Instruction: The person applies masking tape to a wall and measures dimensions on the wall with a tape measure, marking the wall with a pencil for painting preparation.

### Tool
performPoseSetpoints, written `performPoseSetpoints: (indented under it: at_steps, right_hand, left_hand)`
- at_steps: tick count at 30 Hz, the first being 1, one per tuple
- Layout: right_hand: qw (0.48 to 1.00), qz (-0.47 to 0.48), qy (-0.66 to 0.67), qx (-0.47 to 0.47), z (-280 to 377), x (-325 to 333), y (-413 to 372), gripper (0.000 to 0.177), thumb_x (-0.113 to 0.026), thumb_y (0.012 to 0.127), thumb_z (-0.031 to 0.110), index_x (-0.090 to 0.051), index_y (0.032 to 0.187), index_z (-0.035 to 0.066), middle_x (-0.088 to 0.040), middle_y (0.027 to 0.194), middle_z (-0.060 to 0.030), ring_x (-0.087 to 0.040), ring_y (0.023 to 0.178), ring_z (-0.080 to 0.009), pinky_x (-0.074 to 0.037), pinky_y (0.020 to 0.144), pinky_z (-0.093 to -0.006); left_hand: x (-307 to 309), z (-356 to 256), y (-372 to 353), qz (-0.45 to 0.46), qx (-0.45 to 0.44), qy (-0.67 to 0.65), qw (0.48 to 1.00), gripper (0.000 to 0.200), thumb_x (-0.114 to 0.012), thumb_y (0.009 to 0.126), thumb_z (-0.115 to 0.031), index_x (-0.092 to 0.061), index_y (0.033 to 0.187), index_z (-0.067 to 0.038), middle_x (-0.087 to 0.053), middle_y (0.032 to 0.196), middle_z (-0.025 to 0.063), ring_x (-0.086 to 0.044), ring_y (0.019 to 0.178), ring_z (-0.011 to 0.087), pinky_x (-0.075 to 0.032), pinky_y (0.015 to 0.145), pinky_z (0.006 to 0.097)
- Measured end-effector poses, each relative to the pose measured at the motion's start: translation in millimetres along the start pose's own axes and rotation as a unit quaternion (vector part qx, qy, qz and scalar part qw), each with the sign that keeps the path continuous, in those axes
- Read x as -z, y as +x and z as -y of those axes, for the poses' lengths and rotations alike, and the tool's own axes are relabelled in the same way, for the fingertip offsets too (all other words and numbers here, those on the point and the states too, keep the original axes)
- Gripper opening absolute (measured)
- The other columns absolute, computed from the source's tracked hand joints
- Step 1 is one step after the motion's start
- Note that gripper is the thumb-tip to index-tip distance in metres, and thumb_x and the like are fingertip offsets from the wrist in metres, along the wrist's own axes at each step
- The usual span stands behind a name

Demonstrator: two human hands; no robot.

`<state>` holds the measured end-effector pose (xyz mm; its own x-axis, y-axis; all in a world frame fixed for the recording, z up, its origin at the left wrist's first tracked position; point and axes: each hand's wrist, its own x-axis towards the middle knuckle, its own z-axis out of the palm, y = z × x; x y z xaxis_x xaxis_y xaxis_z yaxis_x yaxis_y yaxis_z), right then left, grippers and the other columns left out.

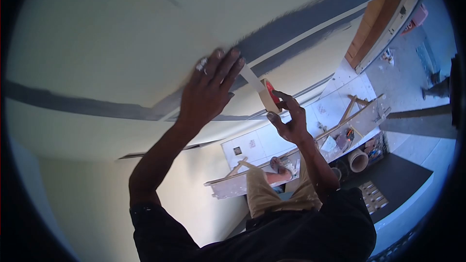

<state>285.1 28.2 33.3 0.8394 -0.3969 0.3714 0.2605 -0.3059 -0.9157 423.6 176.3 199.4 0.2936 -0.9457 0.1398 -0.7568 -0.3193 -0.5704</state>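
A black shirt (291,235) is worn below the hands. A ring-shaped tape roll (268,99) is pinched by the right hand (292,122); the open left hand (208,89) is laid on the brush-streaked wall (141,43).

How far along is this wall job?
Grey bands are already on the wall. Now the left hand presses the wall while the right hand holds a tape roll, a pale strip stretched between them. Probably left: separating that strip, uncut at the roll. Whether more grey is due, I can't tell.
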Motion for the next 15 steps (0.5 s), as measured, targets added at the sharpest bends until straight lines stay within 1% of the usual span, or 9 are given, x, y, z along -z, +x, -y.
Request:
performPoseSetpoints:
  at_steps: [1,2,3,6,7,10,12,13,15]
  right_hand:
    - [0.999,0.006,0.051,-0.008,-3.1,0.6,-2.8,0.057,-0.074,0.077,0.018,-0.051,0.127,0.004,-0.068,0.096,-0.0151,-0.069,0.083,-0.0269,-0.053,0.074,-0.0342]
    - [0.998,0.001,0.063,0.008,-6.6,0.1,-2.8,0.058,-0.074,0.078,0.018,-0.049,0.128,0.002,-0.069,0.090,-0.0130,-0.070,0.082,-0.0233,-0.053,0.073,-0.0320]
    - [0.998,0.009,0.058,0.019,-6.4,2.5,-0.2,0.058,-0.074,0.078,0.018,-0.049,0.128,0.002,-0.069,0.090,-0.0130,-0.070,0.082,-0.0233,-0.053,0.073,-0.0320]
    - [0.993,0.005,0.085,0.083,-1.5,7.6,10.8,0.059,-0.070,0.082,0.019,-0.045,0.131,-0.003,-0.068,0.071,-0.0078,-0.069,0.068,-0.0181,-0.052,0.067,-0.0278]
    - [0.989,0.002,0.082,0.121,-8.4,5.6,14.5,0.059,-0.070,0.084,0.019,-0.044,0.132,-0.003,-0.068,0.071,-0.0092,-0.067,0.065,-0.0134,-0.049,0.063,-0.0246]
    - [0.987,0.016,0.115,0.109,-23.7,-4.0,17.7,0.058,-0.070,0.084,0.018,-0.044,0.132,-0.003,-0.066,0.069,-0.0067,-0.062,0.064,-0.0089,-0.046,0.063,-0.0220]
    - [0.977,0.014,0.200,0.076,-29.7,-14.8,18.9,0.058,-0.070,0.084,0.017,-0.044,0.132,-0.004,-0.063,0.067,-0.0037,-0.058,0.065,-0.0070,-0.044,0.067,-0.0216]
    - [0.974,0.004,0.211,0.085,-30.7,-19.4,18.4,0.057,-0.070,0.084,0.016,-0.044,0.132,-0.003,-0.060,0.067,-0.0011,-0.057,0.066,-0.0064,-0.044,0.069,-0.0223]
    - [0.965,-0.011,0.218,0.144,-33.1,-26.3,18.5,0.057,-0.070,0.084,0.016,-0.045,0.131,-0.003,-0.060,0.067,-0.0016,-0.057,0.066,-0.0063,-0.044,0.069,-0.0228]
  left_hand:
    - [0.0,0.4,-0.6,-0.003,0.013,0.002,1.000,0.092,-0.081,0.061,-0.039,-0.041,0.142,-0.021,-0.033,0.150,0.0059,-0.034,0.135,0.0313,-0.034,0.105,0.0494]
    - [-2.2,1.5,0.0,-0.028,0.009,-0.007,1.000,0.093,-0.082,0.059,-0.037,-0.041,0.141,-0.021,-0.033,0.150,0.0058,-0.032,0.136,0.0317,-0.034,0.106,0.0499]
    - [-3.7,2.0,0.7,-0.053,0.004,-0.016,0.998,0.095,-0.084,0.057,-0.035,-0.042,0.141,-0.021,-0.032,0.151,0.0057,-0.030,0.138,0.0320,-0.033,0.107,0.0503]
    - [-1.4,2.0,2.4,-0.058,0.007,0.001,0.998,0.096,-0.086,0.054,-0.030,-0.043,0.139,-0.020,-0.031,0.151,0.0057,-0.026,0.140,0.0320,-0.031,0.109,0.0514]
    - [-2.0,0.6,1.1,-0.070,0.019,0.007,0.997,0.096,-0.086,0.054,-0.030,-0.043,0.139,-0.020,-0.031,0.151,0.0057,-0.026,0.140,0.0320,-0.031,0.109,0.0514]
    - [-7.1,-6.5,-2.2,-0.099,0.030,-0.007,0.995,0.099,-0.087,0.050,-0.024,-0.044,0.139,-0.021,-0.030,0.152,0.0057,-0.024,0.142,0.0290,-0.028,0.112,0.0492]
    - [-15.5,-9.1,-3.4,-0.115,0.004,0.100,0.988,0.085,-0.079,0.068,-0.029,-0.040,0.142,-0.017,-0.027,0.154,0.0079,-0.022,0.143,0.0281,-0.023,0.115,0.0450]
    - [-23.0,-2.7,-2.5,-0.125,0.013,0.107,0.986,0.085,-0.079,0.068,-0.029,-0.040,0.142,-0.017,-0.027,0.154,0.0079,-0.022,0.143,0.0281,-0.023,0.115,0.0450]
    - [-30.1,9.8,-3.4,-0.143,-0.050,0.249,0.957,0.090,-0.069,0.078,-0.052,-0.031,0.145,-0.006,-0.021,0.154,0.0178,-0.013,0.144,0.0358,-0.013,0.116,0.0502]
